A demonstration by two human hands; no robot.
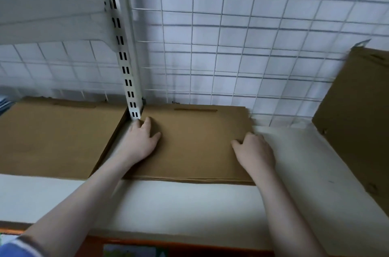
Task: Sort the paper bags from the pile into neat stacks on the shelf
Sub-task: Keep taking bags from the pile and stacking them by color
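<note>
Matt brown paper on painted white metal.

Middle stack of paper bags in dull brown kraft paper, smooth on top, layered thin edges along the front; same matt paper on the left stack and the right stack. Shelf smooth, off-white, faintly scuffed. Slotted upright of painted metal; wire grid thin, white-coated.

White wire grid, slotted upright post, tiled wall behind.
</note>
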